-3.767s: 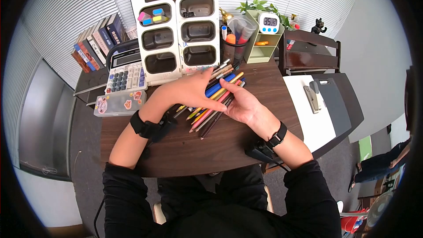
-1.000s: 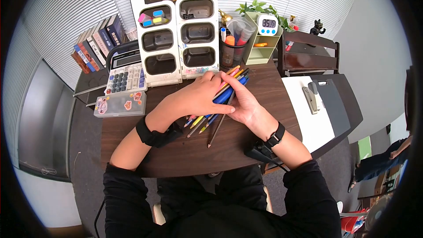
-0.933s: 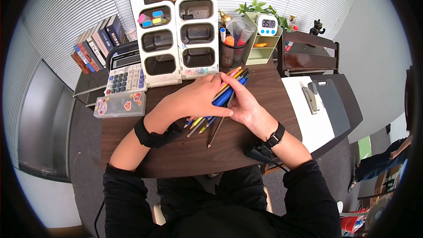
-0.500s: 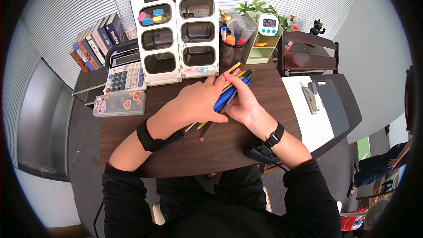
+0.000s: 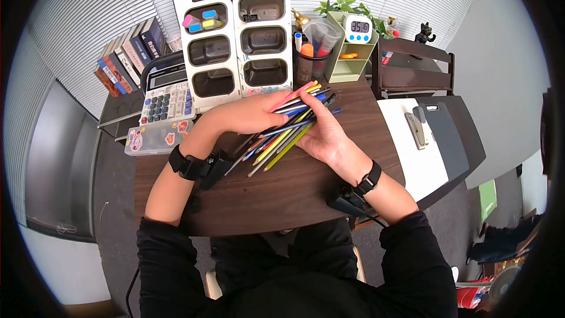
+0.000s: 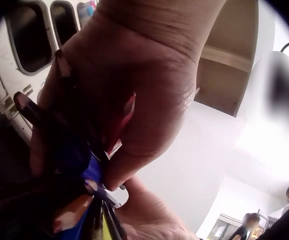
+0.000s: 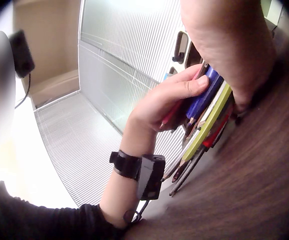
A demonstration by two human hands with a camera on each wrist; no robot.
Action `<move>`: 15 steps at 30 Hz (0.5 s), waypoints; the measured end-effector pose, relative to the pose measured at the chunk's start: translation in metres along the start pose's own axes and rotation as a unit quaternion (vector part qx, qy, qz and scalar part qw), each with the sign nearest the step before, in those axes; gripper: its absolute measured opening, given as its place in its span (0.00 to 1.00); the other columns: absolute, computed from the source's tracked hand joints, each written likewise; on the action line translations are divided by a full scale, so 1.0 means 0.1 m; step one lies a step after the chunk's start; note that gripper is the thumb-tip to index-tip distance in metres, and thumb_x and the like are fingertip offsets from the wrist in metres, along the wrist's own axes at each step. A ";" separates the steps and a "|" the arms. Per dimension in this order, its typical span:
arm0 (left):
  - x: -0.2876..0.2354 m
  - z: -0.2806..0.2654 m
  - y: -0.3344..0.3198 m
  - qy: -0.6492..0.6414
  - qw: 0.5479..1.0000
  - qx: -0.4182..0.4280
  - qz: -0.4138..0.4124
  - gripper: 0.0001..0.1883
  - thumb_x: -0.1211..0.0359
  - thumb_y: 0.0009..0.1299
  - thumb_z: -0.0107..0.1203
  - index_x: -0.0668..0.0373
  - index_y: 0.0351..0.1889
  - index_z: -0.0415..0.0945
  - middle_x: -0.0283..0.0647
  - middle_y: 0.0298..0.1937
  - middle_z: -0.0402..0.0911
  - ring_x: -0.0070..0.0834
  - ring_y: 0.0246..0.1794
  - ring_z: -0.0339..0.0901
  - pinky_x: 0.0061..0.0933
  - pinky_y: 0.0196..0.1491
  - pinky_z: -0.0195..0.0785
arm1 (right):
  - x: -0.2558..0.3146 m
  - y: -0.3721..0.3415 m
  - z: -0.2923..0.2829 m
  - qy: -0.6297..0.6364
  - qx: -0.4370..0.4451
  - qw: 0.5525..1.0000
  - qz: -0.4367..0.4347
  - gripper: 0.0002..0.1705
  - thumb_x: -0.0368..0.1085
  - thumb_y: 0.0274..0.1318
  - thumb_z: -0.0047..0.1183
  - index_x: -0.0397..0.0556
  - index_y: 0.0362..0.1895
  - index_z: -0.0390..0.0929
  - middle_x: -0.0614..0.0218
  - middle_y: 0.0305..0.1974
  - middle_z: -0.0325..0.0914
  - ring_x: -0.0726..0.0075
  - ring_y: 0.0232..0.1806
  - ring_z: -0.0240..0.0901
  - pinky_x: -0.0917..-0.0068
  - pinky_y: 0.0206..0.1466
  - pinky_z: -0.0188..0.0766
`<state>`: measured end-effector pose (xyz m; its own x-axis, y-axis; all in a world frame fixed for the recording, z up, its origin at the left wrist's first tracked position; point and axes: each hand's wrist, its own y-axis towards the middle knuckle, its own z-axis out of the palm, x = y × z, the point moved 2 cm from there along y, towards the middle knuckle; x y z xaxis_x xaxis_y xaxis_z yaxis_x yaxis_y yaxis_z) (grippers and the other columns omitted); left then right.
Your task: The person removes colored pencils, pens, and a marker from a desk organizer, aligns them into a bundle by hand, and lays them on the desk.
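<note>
A thick bundle of colored pencils (image 5: 281, 148) lies slantwise between both hands, low over the table, with its lower ends fanned out. My left hand (image 5: 250, 113) grips the bundle from the left; in the right wrist view its thumb (image 7: 197, 86) lies across blue pencils (image 7: 202, 102). From the other side my right hand (image 5: 325, 136) holds the pencils, thumb up along their far ends and the other fingers hidden beneath. A yellow-green pencil (image 5: 288, 148) runs along the bundle's right edge, and a pink one (image 5: 292, 95) sticks out at the top.
Behind the hands stands a white organizer (image 5: 239, 53) with dark compartments, one holding highlighters (image 5: 207, 22). To its right are a mesh pen cup (image 5: 304, 69) and a green shelf (image 5: 348, 68) with a timer (image 5: 358, 28). A calculator (image 5: 168, 103) and stickered case (image 5: 160, 138) lie left.
The pencils were bunched tightly beneath the left hand; now they are more spread and more of them show. The left hand has drawn back left and its thumb has shifted. The right hand stays nearly in place.
</note>
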<state>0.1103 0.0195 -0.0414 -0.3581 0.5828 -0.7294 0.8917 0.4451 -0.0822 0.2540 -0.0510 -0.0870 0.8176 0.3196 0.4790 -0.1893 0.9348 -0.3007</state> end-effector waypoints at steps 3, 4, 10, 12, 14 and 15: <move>0.01 -0.01 0.01 -0.019 0.999 -0.025 -0.016 0.28 0.64 0.71 0.44 0.60 0.68 0.53 0.49 0.59 0.70 0.34 0.56 0.70 0.31 0.59 0.61 | -0.01 0.00 0.01 0.006 -0.009 1.000 -0.009 0.21 0.45 0.56 0.56 0.49 0.50 0.70 0.63 0.49 0.73 0.62 0.52 0.69 0.57 0.63 0.62; -0.02 -0.03 0.01 0.009 0.999 -0.022 -0.046 0.27 0.64 0.71 0.44 0.62 0.66 0.55 0.50 0.58 0.71 0.34 0.56 0.70 0.32 0.58 0.61 | -0.01 -0.01 0.01 0.006 -0.028 0.999 -0.021 0.21 0.45 0.56 0.56 0.49 0.50 0.70 0.63 0.50 0.73 0.62 0.52 0.69 0.57 0.63 0.62; -0.05 0.02 0.01 0.045 0.998 -0.002 -0.042 0.40 0.52 0.63 0.57 0.67 0.65 0.54 0.57 0.58 0.68 0.41 0.57 0.69 0.34 0.58 0.61 | -0.02 0.02 -0.02 -0.019 -0.003 1.000 -0.020 0.22 0.47 0.56 0.56 0.50 0.51 0.70 0.64 0.48 0.73 0.62 0.53 0.69 0.58 0.63 0.62; -0.11 0.07 -0.01 0.061 0.998 -0.004 -0.026 0.46 0.49 0.58 0.61 0.68 0.66 0.51 0.59 0.59 0.66 0.43 0.58 0.68 0.34 0.59 0.60 | -0.01 0.01 -0.01 -0.017 -0.005 1.000 -0.012 0.22 0.47 0.55 0.57 0.51 0.50 0.71 0.65 0.47 0.74 0.63 0.53 0.70 0.58 0.61 0.64; -0.13 0.18 -0.03 0.119 0.992 -0.044 0.013 0.60 0.47 0.48 0.69 0.72 0.67 0.43 0.63 0.61 0.61 0.48 0.61 0.65 0.35 0.62 0.59 | -0.01 0.01 -0.02 -0.018 -0.001 1.000 0.002 0.22 0.49 0.53 0.59 0.53 0.49 0.71 0.65 0.47 0.74 0.63 0.52 0.70 0.57 0.58 0.66; -0.16 0.23 -0.03 0.119 0.992 -0.044 0.013 0.60 0.47 0.48 0.69 0.72 0.67 0.43 0.63 0.61 0.61 0.48 0.61 0.65 0.35 0.62 0.59 | -0.01 0.01 -0.01 -0.018 0.000 1.000 0.003 0.22 0.49 0.53 0.59 0.53 0.49 0.71 0.65 0.47 0.74 0.63 0.52 0.70 0.57 0.58 0.66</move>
<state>0.1198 -0.0069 -0.0448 -0.4005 0.7336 -0.5491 0.8771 0.4803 0.0019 0.2537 -0.0508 -0.0884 0.7961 0.3305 0.5070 -0.1935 0.9328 -0.3041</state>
